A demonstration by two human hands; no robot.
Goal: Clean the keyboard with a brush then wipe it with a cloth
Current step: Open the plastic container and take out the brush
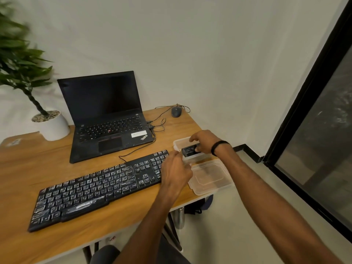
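Keyboard dusty, right hand pinching dark item inside tub, left hand fingers unclear

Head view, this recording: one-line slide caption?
Right hand grips a dark object inside the clear box, left hand at its rim, beside the keyboard.

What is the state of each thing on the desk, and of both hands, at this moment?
laptop: open, screen dark.
keyboard: flat on desk, keys smeared with white residue.
plastic container: open, lid off.
lid: flat on desk, beside the container.
right hand: grips a black object.
black object: inside the container.
left hand: at the container's corner, grip unclear.
mouse: untouched, behind the container.
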